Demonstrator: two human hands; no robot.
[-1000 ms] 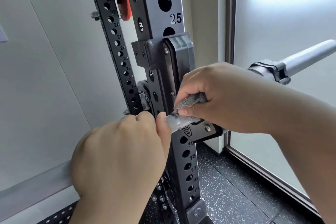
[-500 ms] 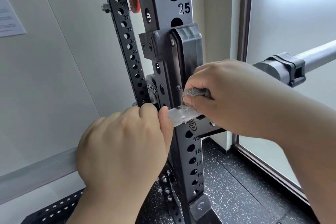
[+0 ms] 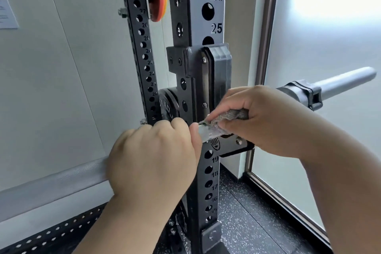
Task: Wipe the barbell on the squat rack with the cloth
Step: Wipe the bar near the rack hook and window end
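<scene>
On smooth steel barbell [image 3: 61, 179], fuzzy cloth [image 3: 231, 114] bunches.

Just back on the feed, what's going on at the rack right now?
A person is wiping the silver steel barbell where it sits in the black hook on the dark perforated rack upright. The left hand grips the shaft just left of the upright; the right hand pinches a bunched grey cloth against the bar at the hook. The bar's far end, with its black collar, is untouched.
</scene>
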